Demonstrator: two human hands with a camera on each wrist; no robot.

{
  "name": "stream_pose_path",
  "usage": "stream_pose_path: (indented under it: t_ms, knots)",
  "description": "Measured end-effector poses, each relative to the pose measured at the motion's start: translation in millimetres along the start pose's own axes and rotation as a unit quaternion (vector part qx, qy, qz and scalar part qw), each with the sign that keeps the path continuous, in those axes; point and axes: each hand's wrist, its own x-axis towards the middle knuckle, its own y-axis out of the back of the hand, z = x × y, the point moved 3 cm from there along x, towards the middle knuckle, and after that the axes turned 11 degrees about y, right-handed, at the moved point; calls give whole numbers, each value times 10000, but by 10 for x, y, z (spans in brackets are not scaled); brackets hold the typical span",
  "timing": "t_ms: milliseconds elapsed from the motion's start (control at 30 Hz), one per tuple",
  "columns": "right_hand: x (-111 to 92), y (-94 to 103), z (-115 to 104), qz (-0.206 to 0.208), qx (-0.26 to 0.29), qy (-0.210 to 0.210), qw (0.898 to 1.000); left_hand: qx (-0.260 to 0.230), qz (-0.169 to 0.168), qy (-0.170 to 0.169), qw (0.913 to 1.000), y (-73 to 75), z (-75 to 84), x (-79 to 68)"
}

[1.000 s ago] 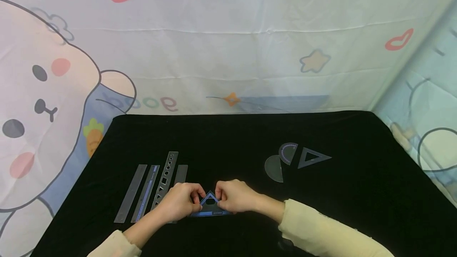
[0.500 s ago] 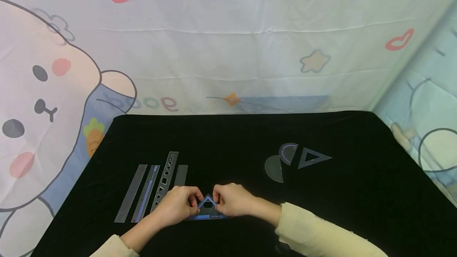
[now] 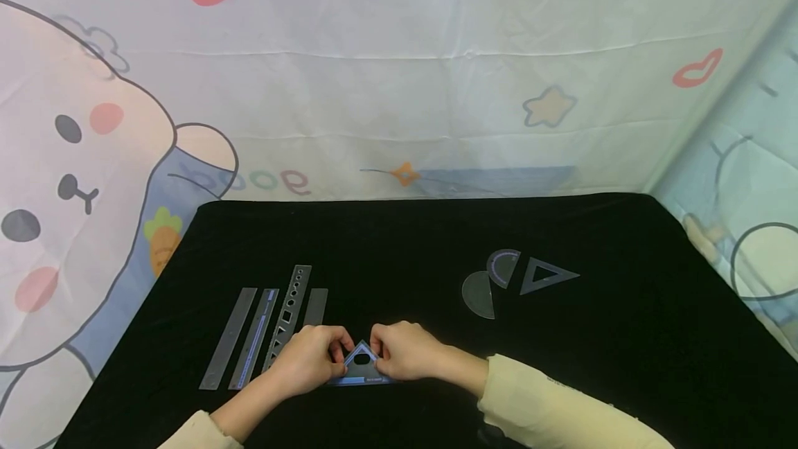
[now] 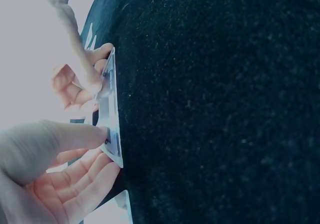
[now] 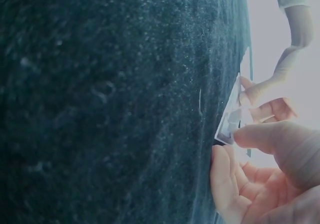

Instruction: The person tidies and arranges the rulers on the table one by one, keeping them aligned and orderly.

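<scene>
1. Set square with blue markings (image 3: 361, 371): at the near side of the black-covered counter (image 3: 436, 241), right of the rulers, apex pointing away from the person. Whether it lies fully flat, I cannot tell.
2. Hands: left (image 3: 308, 360) pinches one sloping side, right (image 3: 408, 350) the other; thumbs on the upper face.
3. Change: over the last second, square and hands shifted slightly toward the person and a touch left; almost none of that in the latter half. Rulers unmoved. Judgement: fine positioning, nearly settled, grip not yet released.
4. Left group: plain ruler (image 3: 227, 338), blue-marked ruler (image 3: 254, 338), stencil ruler (image 3: 293, 305), short ruler (image 3: 316, 305) partly behind the left hand.
5. Well apart, right: clear protractor (image 3: 479, 295), purple-marked protractor (image 3: 502, 269), second set square (image 3: 551, 280).
</scene>
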Motion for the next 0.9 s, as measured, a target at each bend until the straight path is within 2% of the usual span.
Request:
stream_pose_path:
  t_ms: [667,900]
  knots:
    - [6,-12,35,-90,-88,-183,9998,134,134,-63,9998,-12,17,-1]
    - [11,-24,36,-64,-131,-159,9998,210,180,48,9996,-8,11,1]
